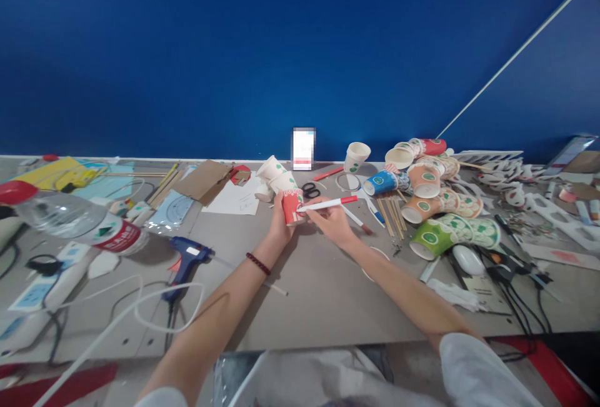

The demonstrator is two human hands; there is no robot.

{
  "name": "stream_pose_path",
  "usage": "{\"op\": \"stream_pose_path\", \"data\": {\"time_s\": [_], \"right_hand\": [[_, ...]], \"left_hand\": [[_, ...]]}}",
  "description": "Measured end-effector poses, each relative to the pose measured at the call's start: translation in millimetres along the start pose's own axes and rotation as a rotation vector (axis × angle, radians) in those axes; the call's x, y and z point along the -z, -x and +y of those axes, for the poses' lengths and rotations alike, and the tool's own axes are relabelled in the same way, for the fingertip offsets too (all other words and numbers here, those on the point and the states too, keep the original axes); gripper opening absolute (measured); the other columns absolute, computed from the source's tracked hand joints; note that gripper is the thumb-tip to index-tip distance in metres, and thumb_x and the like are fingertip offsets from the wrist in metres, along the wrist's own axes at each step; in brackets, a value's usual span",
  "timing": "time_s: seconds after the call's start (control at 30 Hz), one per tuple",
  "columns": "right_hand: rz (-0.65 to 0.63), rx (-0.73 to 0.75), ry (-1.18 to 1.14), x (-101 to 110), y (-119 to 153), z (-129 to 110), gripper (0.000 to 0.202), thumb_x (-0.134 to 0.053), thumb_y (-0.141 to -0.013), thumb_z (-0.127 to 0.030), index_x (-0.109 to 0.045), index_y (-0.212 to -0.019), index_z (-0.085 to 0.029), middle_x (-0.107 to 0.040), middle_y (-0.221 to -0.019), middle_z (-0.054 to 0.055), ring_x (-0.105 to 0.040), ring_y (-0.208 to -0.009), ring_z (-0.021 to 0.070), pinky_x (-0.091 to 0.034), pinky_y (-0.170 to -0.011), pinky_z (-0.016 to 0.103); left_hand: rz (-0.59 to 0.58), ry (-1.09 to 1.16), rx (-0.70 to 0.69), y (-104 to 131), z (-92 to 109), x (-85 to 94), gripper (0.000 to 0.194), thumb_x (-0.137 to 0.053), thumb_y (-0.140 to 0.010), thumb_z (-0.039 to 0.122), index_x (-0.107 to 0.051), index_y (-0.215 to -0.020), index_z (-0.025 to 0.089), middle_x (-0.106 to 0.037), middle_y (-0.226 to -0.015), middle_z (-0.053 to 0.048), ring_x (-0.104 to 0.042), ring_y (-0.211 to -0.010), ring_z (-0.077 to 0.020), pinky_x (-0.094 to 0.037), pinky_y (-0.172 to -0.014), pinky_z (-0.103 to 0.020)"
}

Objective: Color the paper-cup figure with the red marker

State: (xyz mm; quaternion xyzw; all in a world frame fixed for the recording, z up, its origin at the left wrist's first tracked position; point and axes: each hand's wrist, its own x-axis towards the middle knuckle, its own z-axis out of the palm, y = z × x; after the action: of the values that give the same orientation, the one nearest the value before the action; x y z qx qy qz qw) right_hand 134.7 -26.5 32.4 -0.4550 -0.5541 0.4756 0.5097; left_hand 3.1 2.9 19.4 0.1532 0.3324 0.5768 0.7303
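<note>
Near the middle of the table, my left hand [279, 226] holds a red patterned paper cup [293, 200], with its fingers round the cup's left side. A red-and-white marker [332, 203] is gripped in my right hand [334, 222]; its tip is at the cup's lower right part. Behind the red cup lie white cups with green marks [272, 169]. Black-handled scissors [310, 190] rest just behind the marker. A white sheet [234, 199] with faint drawn lines lies to the left.
A blue glue gun [187, 263], a looped white cable and a large water bottle [89, 222] are at the left. Stacks of coloured paper cups [424, 179], wooden sticks [392, 216] and tools crowd the right. A phone-like screen [304, 149] stands against the blue wall.
</note>
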Motion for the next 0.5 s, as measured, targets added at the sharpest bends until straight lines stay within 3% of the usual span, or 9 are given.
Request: {"op": "stream_pose_path", "data": {"time_s": [0.17,0.33,0.5], "right_hand": [[0.003,0.005,0.038,0.6,0.3,-1.3,0.016,-0.072,-0.072,-0.034,-0.07,-0.082,-0.021,-0.076,-0.083,0.005,-0.074,-0.081,0.0224,-0.06,-0.069,0.032],[-0.033,-0.011,0.021,1.7,0.9,-1.7,0.006,-0.07,-0.068,-0.026,-0.068,-0.069,-0.021,-0.075,-0.077,0.005,-0.074,-0.098,0.0279,-0.059,-0.074,0.032],[-0.003,-0.062,-0.008,0.7,0.7,-5.2,0.018,-0.074,-0.071,-0.033,-0.071,-0.083,-0.019,-0.077,-0.081,0.005,-0.073,-0.076,0.0204,-0.06,-0.069,0.031]], "left_hand": [[0.007,-0.02,-0.004,2.4,1.2,-2.3,0.05,-0.048,-0.094,0.057,-0.07,-0.085,0.013,-0.066,-0.066,-0.006,-0.061,-0.055,-0.0148,-0.049,-0.053,-0.025],[0.012,-0.071,0.004,5.6,3.1,-5.5,0.055,-0.043,-0.095,0.059,-0.07,-0.089,0.012,-0.066,-0.063,-0.006,-0.06,-0.053,-0.0171,-0.045,-0.049,-0.027],[0.004,-0.033,0.004,3.6,2.1,-3.5,0.053,-0.037,-0.099,0.054,-0.068,-0.087,0.012,-0.066,-0.067,-0.006,-0.06,-0.058,-0.0154,-0.046,-0.056,-0.026]]}}
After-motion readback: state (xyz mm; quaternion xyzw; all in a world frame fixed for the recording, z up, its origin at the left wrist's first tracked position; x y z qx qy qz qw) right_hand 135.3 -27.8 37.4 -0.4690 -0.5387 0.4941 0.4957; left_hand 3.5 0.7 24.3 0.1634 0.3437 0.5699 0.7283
